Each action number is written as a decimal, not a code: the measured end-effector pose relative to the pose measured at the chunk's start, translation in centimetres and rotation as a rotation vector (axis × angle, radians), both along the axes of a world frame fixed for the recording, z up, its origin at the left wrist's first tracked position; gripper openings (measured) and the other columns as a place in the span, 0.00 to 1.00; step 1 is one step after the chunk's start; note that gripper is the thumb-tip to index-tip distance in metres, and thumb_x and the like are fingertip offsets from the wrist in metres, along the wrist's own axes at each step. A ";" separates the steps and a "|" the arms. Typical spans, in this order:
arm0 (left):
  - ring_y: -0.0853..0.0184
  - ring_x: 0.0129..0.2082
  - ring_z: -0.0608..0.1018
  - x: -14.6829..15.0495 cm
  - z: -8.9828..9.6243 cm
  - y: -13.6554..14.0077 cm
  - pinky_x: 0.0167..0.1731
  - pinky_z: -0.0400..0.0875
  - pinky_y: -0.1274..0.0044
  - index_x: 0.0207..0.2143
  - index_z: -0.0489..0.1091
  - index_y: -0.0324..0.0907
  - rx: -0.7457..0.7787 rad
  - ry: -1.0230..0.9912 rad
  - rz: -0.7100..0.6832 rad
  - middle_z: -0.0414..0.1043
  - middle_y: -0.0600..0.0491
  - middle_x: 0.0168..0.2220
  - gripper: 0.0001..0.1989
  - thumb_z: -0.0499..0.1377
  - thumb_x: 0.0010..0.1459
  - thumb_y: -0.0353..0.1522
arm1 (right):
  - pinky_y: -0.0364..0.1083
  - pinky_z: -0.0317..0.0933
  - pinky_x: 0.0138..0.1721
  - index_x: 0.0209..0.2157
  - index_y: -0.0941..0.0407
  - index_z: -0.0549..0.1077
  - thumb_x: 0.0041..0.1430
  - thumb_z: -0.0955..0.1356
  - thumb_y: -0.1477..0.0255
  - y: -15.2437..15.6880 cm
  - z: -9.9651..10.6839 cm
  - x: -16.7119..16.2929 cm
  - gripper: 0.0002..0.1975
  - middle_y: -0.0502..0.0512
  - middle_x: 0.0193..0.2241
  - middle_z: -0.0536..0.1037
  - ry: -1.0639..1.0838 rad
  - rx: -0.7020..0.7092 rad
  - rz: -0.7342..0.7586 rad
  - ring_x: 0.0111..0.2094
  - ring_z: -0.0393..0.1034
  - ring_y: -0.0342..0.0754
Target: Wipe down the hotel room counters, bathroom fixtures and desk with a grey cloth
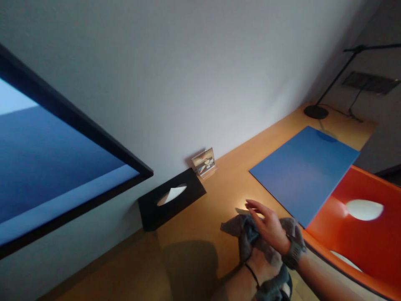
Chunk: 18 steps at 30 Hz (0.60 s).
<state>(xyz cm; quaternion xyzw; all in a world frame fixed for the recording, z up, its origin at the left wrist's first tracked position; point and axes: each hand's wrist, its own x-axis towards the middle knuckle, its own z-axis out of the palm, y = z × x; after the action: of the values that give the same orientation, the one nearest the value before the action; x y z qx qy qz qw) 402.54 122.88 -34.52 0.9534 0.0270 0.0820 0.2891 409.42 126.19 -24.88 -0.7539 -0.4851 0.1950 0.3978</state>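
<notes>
Low in the head view, a bunched grey cloth (246,244) hangs about both my hands over the desk's front edge. My left hand (265,263), with a thin black band at the wrist, is closed on the cloth, and its fingertips are hidden in the folds. Just above it, my right hand (271,228) wears a dark watch (294,253). Its fingers are stretched out over the cloth, with the thumb side apart. A pale, thin thing (250,212) shows beneath the right fingers; its kind is unclear.
On the wooden desk (232,184) are a black tissue box (150,209), a small picture in a clear stand (204,163), a blue desk mat (303,171) and a black lamp (315,111). An orange chair (363,246) stands at the right, a large screen (62,163) at the left.
</notes>
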 end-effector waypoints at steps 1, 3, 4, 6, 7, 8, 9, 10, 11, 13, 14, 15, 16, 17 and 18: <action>0.56 0.59 0.67 -0.7 -0.4 -1.2 0.52 0.70 0.63 0.57 0.65 0.50 0.024 -0.029 0.005 0.67 0.50 0.59 0.19 0.49 0.65 0.33 | 0.50 0.73 0.44 0.48 0.57 0.72 0.64 0.62 0.61 -3.0 -0.1 2.2 0.18 0.60 0.43 0.79 0.032 -0.035 -0.084 0.43 0.76 0.51; 0.55 0.57 0.69 -2.5 -1.2 -2.9 0.49 0.73 0.66 0.54 0.67 0.51 0.119 -0.138 0.021 0.68 0.54 0.58 0.17 0.52 0.64 0.37 | 0.49 0.73 0.43 0.47 0.56 0.73 0.61 0.63 0.57 -9.4 -0.6 6.8 0.21 0.60 0.43 0.79 0.046 -0.120 -0.238 0.42 0.76 0.52; 0.54 0.55 0.71 -3.5 -1.5 -3.5 0.46 0.74 0.67 0.53 0.68 0.51 0.156 -0.182 0.037 0.68 0.56 0.58 0.17 0.54 0.63 0.39 | 0.49 0.74 0.42 0.46 0.56 0.74 0.58 0.64 0.54 -12.7 -1.0 9.2 0.23 0.59 0.42 0.80 0.025 -0.161 -0.304 0.41 0.76 0.53; 0.56 0.51 0.74 -5.0 -1.5 -4.2 0.44 0.75 0.68 0.52 0.69 0.53 0.155 -0.189 0.103 0.70 0.58 0.57 0.17 0.56 0.61 0.40 | 0.47 0.74 0.42 0.43 0.54 0.75 0.56 0.65 0.52 -19.1 -1.7 13.8 0.23 0.57 0.42 0.80 -0.004 -0.202 -0.413 0.40 0.77 0.53; 0.57 0.50 0.75 -5.5 -1.2 -4.2 0.46 0.75 0.68 0.53 0.69 0.54 0.108 -0.153 0.161 0.70 0.58 0.56 0.18 0.56 0.60 0.39 | 0.46 0.74 0.41 0.43 0.53 0.76 0.54 0.65 0.52 -22.1 -2.1 16.0 0.23 0.56 0.42 0.80 -0.003 -0.224 -0.451 0.40 0.77 0.52; 0.58 0.50 0.75 -5.7 -0.5 -3.9 0.48 0.74 0.68 0.54 0.69 0.53 0.036 -0.106 0.248 0.71 0.56 0.56 0.18 0.55 0.60 0.38 | 0.45 0.74 0.38 0.42 0.52 0.77 0.52 0.66 0.51 -25.0 -2.4 18.1 0.23 0.55 0.41 0.80 0.005 -0.238 -0.486 0.38 0.77 0.53; 0.60 0.51 0.75 -5.6 0.4 -3.3 0.51 0.73 0.70 0.54 0.69 0.52 -0.051 -0.061 0.366 0.71 0.55 0.56 0.19 0.55 0.60 0.36 | 0.44 0.75 0.34 0.41 0.51 0.77 0.50 0.67 0.50 -27.6 -2.6 20.0 0.23 0.55 0.40 0.81 0.018 -0.252 -0.504 0.37 0.78 0.53; 0.61 0.52 0.75 -5.2 1.6 -2.4 0.52 0.72 0.72 0.54 0.69 0.51 -0.142 -0.031 0.506 0.72 0.53 0.55 0.19 0.54 0.60 0.35 | 0.44 0.75 0.30 0.40 0.50 0.78 0.49 0.67 0.50 -29.8 -2.7 21.9 0.23 0.55 0.40 0.81 0.030 -0.252 -0.512 0.38 0.77 0.55; 0.62 0.53 0.75 -4.6 2.9 -1.3 0.53 0.71 0.73 0.53 0.70 0.48 -0.231 -0.018 0.663 0.72 0.51 0.54 0.19 0.53 0.60 0.35 | 0.44 0.75 0.30 0.39 0.49 0.78 0.48 0.67 0.50 -31.8 -2.7 23.6 0.23 0.54 0.40 0.81 0.036 -0.252 -0.510 0.39 0.77 0.56; 0.61 0.51 0.76 -3.2 5.8 1.6 0.52 0.71 0.72 0.52 0.71 0.44 -0.378 -0.044 0.993 0.74 0.48 0.52 0.20 0.52 0.60 0.38 | 0.45 0.75 0.33 0.38 0.47 0.79 0.49 0.65 0.49 -34.3 -2.5 26.7 0.22 0.52 0.39 0.81 0.019 -0.252 -0.505 0.42 0.76 0.57; 0.59 0.50 0.77 -2.4 7.2 3.2 0.52 0.72 0.70 0.53 0.70 0.41 -0.424 -0.067 1.135 0.75 0.46 0.51 0.22 0.52 0.59 0.40 | 0.45 0.75 0.35 0.38 0.47 0.79 0.50 0.65 0.49 -34.8 -2.3 28.1 0.22 0.51 0.39 0.81 0.004 -0.258 -0.502 0.43 0.76 0.57; 0.57 0.49 0.77 -1.8 8.6 4.8 0.51 0.72 0.69 0.53 0.69 0.39 -0.445 -0.088 1.262 0.75 0.44 0.50 0.25 0.52 0.58 0.43 | 0.45 0.75 0.35 0.38 0.48 0.79 0.50 0.64 0.49 -34.7 -2.0 29.3 0.22 0.52 0.39 0.81 -0.010 -0.263 -0.496 0.43 0.76 0.56; 0.56 0.49 0.77 -1.2 9.8 6.3 0.50 0.72 0.67 0.54 0.68 0.38 -0.439 -0.109 1.362 0.75 0.43 0.49 0.27 0.53 0.58 0.45 | 0.45 0.75 0.35 0.38 0.49 0.79 0.50 0.64 0.49 -34.2 -1.8 30.3 0.23 0.52 0.39 0.81 -0.021 -0.262 -0.482 0.43 0.76 0.56; 0.55 0.48 0.77 -0.6 10.8 7.7 0.50 0.72 0.66 0.55 0.68 0.38 -0.409 -0.128 1.435 0.75 0.42 0.49 0.29 0.53 0.57 0.46 | 0.45 0.75 0.35 0.39 0.50 0.79 0.50 0.64 0.50 -33.2 -1.6 31.1 0.24 0.54 0.40 0.81 -0.028 -0.254 -0.459 0.43 0.76 0.56; 0.54 0.49 0.77 -0.1 11.5 9.1 0.50 0.71 0.65 0.55 0.67 0.38 -0.361 -0.145 1.481 0.75 0.42 0.49 0.29 0.52 0.57 0.47 | 0.47 0.75 0.37 0.40 0.52 0.78 0.51 0.64 0.50 -31.8 -1.3 31.8 0.24 0.55 0.41 0.80 -0.037 -0.239 -0.427 0.43 0.76 0.57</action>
<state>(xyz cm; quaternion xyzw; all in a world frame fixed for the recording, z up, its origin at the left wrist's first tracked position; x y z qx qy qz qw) 402.44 131.94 -22.97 0.6166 0.6529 0.3110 0.3112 441.19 94.41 -26.23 -0.8846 -0.2954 0.1484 0.3289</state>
